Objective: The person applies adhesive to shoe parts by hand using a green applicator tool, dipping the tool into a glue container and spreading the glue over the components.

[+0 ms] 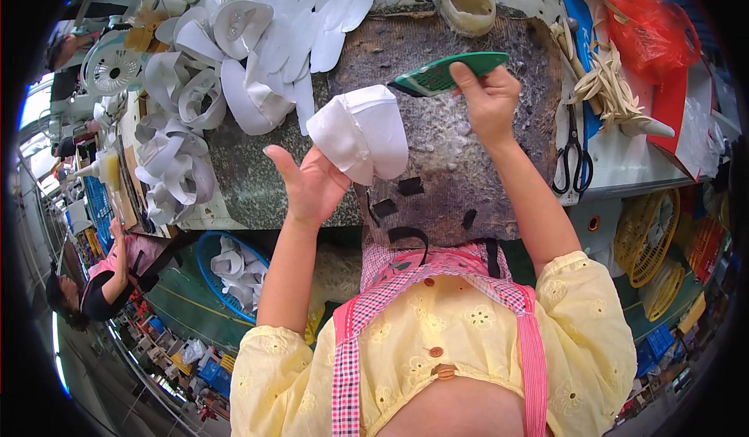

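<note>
My left hand (318,186) holds up a white shoe upper (360,136), a curved band of soft sheet. Its fingers are partly hidden behind the upper, and the thumb sticks out to the left. In my right hand (491,101) is a flat green tool (449,72) with a dark tip, pinched between thumb and fingers. The tip points left, a little above the upper's right side and apart from it. Beneath both hands lies a worn brown work mat (460,179), crusted with pale residue in the middle.
White uppers (183,97) are heaped at left, beside flat white sole-shaped pieces (328,8). A glue-crusted tub (470,12) stands at the far edge. At right lie black scissors (573,156), beige strips (601,82) and a red bag (651,35). A blue basket (207,257) holds more uppers; another person (109,269) is at left.
</note>
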`<state>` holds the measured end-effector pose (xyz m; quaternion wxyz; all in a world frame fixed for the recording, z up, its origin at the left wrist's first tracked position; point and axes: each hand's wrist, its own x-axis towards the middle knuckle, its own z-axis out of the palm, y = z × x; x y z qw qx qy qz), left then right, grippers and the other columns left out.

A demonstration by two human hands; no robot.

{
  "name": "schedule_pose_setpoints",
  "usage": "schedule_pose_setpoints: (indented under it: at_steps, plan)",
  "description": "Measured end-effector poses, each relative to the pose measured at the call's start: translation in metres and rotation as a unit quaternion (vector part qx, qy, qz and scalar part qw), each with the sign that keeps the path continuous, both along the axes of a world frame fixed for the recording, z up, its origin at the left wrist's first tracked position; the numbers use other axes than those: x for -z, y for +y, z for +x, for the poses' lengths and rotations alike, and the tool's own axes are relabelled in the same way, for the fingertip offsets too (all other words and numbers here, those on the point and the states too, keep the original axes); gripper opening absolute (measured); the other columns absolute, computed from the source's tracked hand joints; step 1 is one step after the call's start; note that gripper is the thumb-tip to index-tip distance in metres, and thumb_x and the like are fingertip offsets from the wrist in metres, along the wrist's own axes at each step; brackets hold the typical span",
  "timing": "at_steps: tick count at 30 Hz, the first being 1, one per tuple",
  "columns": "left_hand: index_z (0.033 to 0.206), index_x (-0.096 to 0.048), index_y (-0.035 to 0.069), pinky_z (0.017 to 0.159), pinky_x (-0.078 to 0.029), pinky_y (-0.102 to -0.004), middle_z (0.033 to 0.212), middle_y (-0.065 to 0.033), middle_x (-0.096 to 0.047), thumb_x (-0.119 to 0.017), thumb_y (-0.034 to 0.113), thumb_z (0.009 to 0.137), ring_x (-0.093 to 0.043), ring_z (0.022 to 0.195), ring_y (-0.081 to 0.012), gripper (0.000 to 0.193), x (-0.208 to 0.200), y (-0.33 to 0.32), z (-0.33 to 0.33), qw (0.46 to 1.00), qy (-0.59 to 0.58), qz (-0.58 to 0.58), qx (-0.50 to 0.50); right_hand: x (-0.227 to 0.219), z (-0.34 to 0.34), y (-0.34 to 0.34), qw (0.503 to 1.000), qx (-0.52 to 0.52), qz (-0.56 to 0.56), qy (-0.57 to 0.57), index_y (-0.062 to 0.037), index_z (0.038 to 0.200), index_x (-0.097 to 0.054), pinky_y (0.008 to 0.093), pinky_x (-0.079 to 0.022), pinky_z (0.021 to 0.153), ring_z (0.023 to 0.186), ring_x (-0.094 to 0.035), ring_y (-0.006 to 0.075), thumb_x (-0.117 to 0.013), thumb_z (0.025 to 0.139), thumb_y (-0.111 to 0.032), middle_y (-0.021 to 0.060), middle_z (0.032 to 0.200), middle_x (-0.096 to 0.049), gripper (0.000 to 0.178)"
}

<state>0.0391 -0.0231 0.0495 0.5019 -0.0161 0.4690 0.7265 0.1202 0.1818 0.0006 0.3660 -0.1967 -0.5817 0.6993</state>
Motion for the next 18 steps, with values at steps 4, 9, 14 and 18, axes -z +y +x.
schedule_pose_setpoints:
  at_steps: [4, 9, 14, 18]
  plan:
    - [0.129, -0.020, 0.002, 0.098, -0.022, -0.0393, 0.131, -0.0098, -0.029, -0.020, 0.086, 0.051, -0.028, 0.120, -0.0226, 0.115, 0.005, -0.006, 0.002, 0.996, 0.065, -0.027, 0.048, -0.027, 0.003, -0.011, 1.000, -0.002, -0.004, 0.021, 0.0006, 0.077, -0.056, 0.0197, -0.041, 0.047, 0.053, -0.051, 0.0071, -0.059, 0.077, -0.010, 0.0034, 0.065, -0.057, 0.011]
    - [0.128, -0.019, -0.001, 0.099, -0.021, -0.0370, 0.130, -0.0102, -0.028, -0.022, 0.084, 0.053, -0.027, 0.121, -0.0218, 0.113, 0.007, -0.011, 0.001, 0.980, 0.195, -0.014, 0.035, -0.014, -0.002, 0.001, 0.998, -0.027, 0.021, -0.048, 0.0020, 0.080, -0.055, 0.0218, -0.042, 0.047, 0.053, -0.052, 0.0098, -0.058, 0.078, -0.010, 0.0055, 0.065, -0.056, 0.012]
    - [0.130, -0.018, 0.002, 0.099, -0.020, -0.0382, 0.132, -0.0081, -0.027, -0.026, 0.085, 0.051, -0.027, 0.120, -0.0216, 0.115, 0.012, -0.013, 0.004, 0.971, 0.225, -0.041, 0.073, -0.046, -0.006, -0.003, 0.992, -0.013, -0.073, 0.107, 0.0009, 0.073, -0.057, 0.0197, -0.041, 0.042, 0.049, -0.051, 0.0078, -0.061, 0.077, -0.015, 0.0044, 0.063, -0.058, 0.017]
    - [0.130, -0.017, 0.002, 0.099, -0.019, -0.0377, 0.132, -0.0073, -0.026, -0.025, 0.085, 0.051, -0.026, 0.121, -0.0206, 0.115, 0.010, -0.013, 0.009, 0.970, 0.235, -0.020, 0.054, -0.031, -0.014, -0.008, 0.996, -0.047, -0.070, 0.034, 0.0006, 0.074, -0.058, 0.0188, -0.041, 0.042, 0.049, -0.051, 0.0074, -0.059, 0.078, -0.014, 0.0043, 0.062, -0.058, 0.015]
